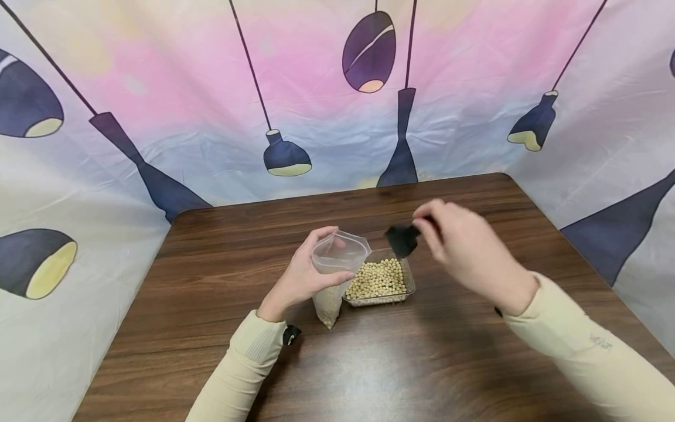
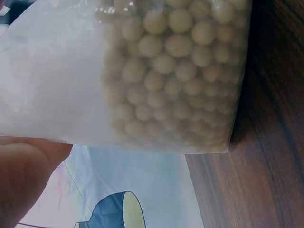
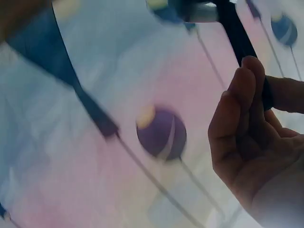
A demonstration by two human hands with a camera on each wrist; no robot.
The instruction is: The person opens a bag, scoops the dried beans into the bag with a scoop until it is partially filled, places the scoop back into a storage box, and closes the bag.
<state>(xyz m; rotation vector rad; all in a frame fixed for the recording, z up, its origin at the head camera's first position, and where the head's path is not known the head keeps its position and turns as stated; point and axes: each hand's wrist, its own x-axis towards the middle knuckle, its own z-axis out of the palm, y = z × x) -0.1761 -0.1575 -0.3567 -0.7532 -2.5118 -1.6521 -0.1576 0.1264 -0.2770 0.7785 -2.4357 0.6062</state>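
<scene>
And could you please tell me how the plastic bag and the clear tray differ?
The plastic bag looks soft and is held in the left grip; the clear tray looks stiff and rests on the table. The bag is tall, the tray low. Both are see-through and hold pale beans.

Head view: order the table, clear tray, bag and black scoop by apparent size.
1. Table
2. Clear tray and bag: too alike to rank; the left hand partly hides the bag
3. Black scoop
</scene>
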